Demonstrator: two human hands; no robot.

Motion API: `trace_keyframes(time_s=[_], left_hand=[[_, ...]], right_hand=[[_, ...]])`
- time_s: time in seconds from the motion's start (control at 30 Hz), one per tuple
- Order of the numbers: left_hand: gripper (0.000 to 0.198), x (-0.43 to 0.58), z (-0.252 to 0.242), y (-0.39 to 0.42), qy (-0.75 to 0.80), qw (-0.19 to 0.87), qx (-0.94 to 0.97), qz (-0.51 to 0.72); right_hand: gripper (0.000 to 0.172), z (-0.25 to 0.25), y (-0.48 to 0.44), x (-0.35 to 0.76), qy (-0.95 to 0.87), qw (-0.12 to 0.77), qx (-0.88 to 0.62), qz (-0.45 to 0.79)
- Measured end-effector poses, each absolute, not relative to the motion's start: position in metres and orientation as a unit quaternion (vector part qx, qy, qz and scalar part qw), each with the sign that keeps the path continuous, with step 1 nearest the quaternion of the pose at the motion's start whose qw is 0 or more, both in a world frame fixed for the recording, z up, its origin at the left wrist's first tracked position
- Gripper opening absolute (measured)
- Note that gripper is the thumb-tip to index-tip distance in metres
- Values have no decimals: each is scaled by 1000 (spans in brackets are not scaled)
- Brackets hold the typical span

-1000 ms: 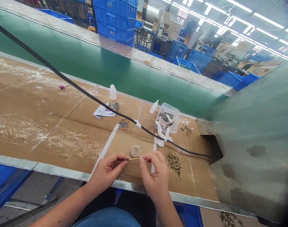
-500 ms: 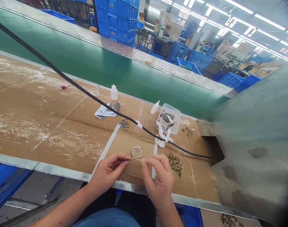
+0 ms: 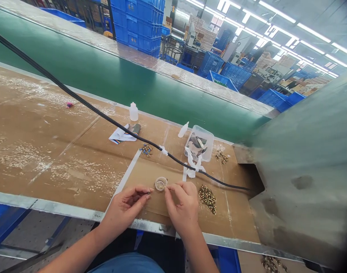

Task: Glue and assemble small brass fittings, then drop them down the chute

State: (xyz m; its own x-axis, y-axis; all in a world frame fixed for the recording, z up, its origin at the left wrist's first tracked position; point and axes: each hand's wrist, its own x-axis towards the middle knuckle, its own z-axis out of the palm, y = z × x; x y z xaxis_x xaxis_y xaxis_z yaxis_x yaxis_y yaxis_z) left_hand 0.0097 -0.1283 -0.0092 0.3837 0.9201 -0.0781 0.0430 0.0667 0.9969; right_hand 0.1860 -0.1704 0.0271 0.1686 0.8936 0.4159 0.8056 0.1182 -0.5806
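My left hand [image 3: 124,208] pinches a tiny dark part between thumb and forefinger at the near edge of the cardboard-covered bench [image 3: 48,140]. My right hand [image 3: 182,206] is closed in a pinch beside it, its fingertips right at a small clear round cup [image 3: 160,184]; a thin stick seen earlier is hidden now. A heap of small brass and black parts [image 3: 207,198] lies just right of my right hand.
A black cable [image 3: 105,118] crosses the bench diagonally, bound with white ties [image 3: 193,167]. Beyond it stand a clear plastic box [image 3: 200,143], two small white bottles [image 3: 133,112], a folded paper [image 3: 121,135] and small part piles [image 3: 146,150]. A green conveyor [image 3: 133,87] runs behind; a grey chute [image 3: 306,167] stands right.
My right hand has moved its fingertips up to the clear cup, and the thin stick that bridged both hands no longer shows. The left hand has barely moved.
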Motion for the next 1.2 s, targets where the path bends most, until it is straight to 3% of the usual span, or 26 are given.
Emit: trace_keyframes(time_s=[0.2, 0.43, 1.2], left_hand=[[11, 10, -11, -130, 408, 609, 550, 400], [8, 10, -15, -131, 398, 604, 550, 417], [9, 9, -13, -129, 390, 596, 596, 371]], right_hand=[[9, 32, -177, 189, -590, 457, -660, 83], [14, 34, -188, 175, -487, 554, -640, 215], [10, 42, -182, 172, -568, 499, -635, 157]])
